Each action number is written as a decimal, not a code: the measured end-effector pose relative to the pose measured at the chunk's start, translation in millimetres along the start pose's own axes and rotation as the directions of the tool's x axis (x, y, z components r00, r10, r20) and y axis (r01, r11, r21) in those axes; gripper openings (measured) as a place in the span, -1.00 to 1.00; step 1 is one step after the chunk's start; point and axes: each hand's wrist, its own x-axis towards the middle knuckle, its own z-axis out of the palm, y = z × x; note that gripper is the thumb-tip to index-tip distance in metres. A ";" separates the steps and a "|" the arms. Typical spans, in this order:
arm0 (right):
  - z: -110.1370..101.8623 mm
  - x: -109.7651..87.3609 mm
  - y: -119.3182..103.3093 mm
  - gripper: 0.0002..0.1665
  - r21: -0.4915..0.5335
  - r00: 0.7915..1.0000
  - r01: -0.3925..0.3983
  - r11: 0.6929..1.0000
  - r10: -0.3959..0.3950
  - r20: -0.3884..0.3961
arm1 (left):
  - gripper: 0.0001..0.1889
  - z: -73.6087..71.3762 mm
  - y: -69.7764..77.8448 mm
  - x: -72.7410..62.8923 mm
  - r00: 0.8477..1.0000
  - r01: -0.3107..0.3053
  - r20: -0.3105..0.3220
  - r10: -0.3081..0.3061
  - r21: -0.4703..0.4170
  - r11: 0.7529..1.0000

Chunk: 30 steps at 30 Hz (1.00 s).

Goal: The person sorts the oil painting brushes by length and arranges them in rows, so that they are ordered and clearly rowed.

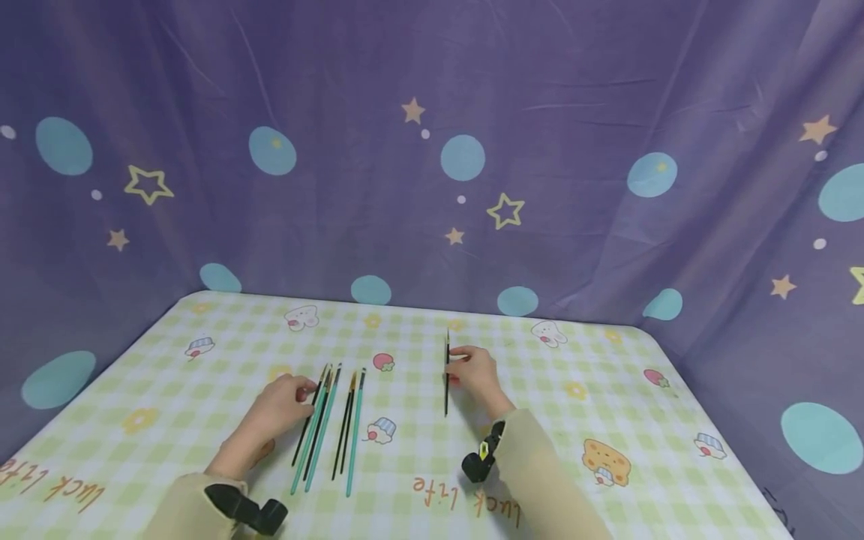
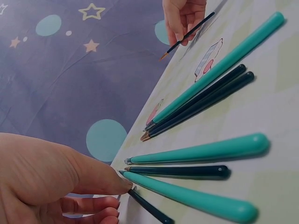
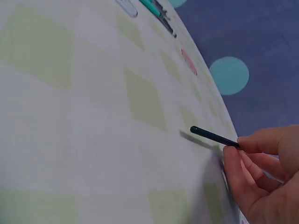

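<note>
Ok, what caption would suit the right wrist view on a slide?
Right hand pinches a dark paintbrush over a green-and-white checked tablecloth, with a purple curtain behind.

Brushes: eight
Teal-handled brushes (image 2: 217, 70): three, all lying around 8 o'clock on the tabletop (image 1: 526, 450)
Dark-handled brushes (image 2: 191, 171): five, four lying around 8 o'clock, one held around 1 o'clock
Hands (image 1: 475, 373): two
</note>
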 end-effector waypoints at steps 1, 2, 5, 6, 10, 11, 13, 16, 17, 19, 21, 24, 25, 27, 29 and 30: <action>-0.6 1.4 0.4 -0.60 0.006 1.000 -0.003 1.000 0.003 -0.002 | -0.62 0.1 0.1 0.2 1.000 0.006 0.001 -0.006 -0.004 1.000; -1.1 2.8 0.7 -0.60 0.015 1.000 -0.014 1.000 0.014 -0.006 | -0.62 0.3 0.1 0.6 1.000 0.011 0.002 -0.011 -0.008 1.000; -1.6 7.6 2.5 -0.61 0.040 0.999 -0.036 0.999 0.037 -0.017 | -0.62 0.7 -0.4 1.3 1.000 0.014 0.005 -0.014 -0.014 1.000; -1.6 9.3 3.2 -0.61 0.046 0.999 -0.037 0.998 0.038 -0.021 | -0.62 0.9 -0.7 1.2 1.000 0.018 0.006 -0.017 -0.015 1.000; -1.1 16.2 4.3 -0.61 0.063 0.999 -0.032 0.998 0.034 -0.031 | -0.62 0.8 -3.1 0.8 1.000 -0.006 0.001 0.006 -0.009 1.000; -1.2 17.8 4.2 -0.61 0.060 0.999 -0.034 0.998 0.036 -0.035 | -0.62 1.0 -3.4 0.6 1.000 -0.008 -0.001 0.008 -0.005 1.000; -1.4 20.4 3.7 -0.61 0.056 0.998 -0.039 0.998 0.041 -0.041 | -0.63 1.2 -3.7 0.9 1.000 -0.018 -0.004 0.018 0.001 1.000; -1.7 22.8 2.9 -0.62 0.035 0.998 -0.041 0.999 0.042 -0.041 | -0.63 1.7 -3.2 1.2 1.000 -0.021 -0.005 0.021 0.013 1.000; -1.7 23.6 2.7 -0.62 0.030 0.998 -0.039 0.999 0.041 -0.038 | -0.63 1.6 -2.9 1.3 1.000 -0.020 -0.005 0.020 0.014 1.000; -1.2 24.9 2.2 -0.62 0.027 0.999 -0.036 0.999 0.037 -0.032 | -0.64 0.9 -2.2 1.4 1.000 -0.019 -0.004 0.019 0.011 1.000; -0.6 26.1 2.0 -0.62 0.030 0.999 -0.036 0.999 0.037 -0.028 | -0.63 0.4 -1.3 0.9 1.000 -0.007 0.000 0.007 0.000 1.000; 0.5 27.1 1.9 -0.62 0.035 0.999 -0.037 0.999 0.038 -0.026 | -0.63 -0.4 0.1 0.0 1.000 0.010 0.008 -0.010 -0.019 1.000; 0.9 27.3 2.0 -0.62 0.033 0.999 -0.039 0.999 0.040 -0.027 | -0.63 -0.4 0.6 -0.6 1.000 0.015 0.010 -0.014 -0.023 1.000; 1.6 27.7 2.2 -0.63 0.011 0.999 -0.036 0.999 0.036 -0.028 | -0.63 -0.5 0.6 -0.8 1.000 0.017 0.011 -0.017 -0.026 1.000; 2.4 27.3 1.8 -0.63 -0.030 0.999 -0.019 0.999 0.019 -0.029 | -0.63 -0.7 -0.2 -0.8 1.000 0.005 0.007 -0.005 -0.020 1.000; 2.9 27.2 1.5 -0.63 -0.047 1.000 -0.010 0.999 0.009 -0.029 | -0.63 -0.8 -0.8 -0.8 1.000 0.000 0.004 0.000 -0.015 1.000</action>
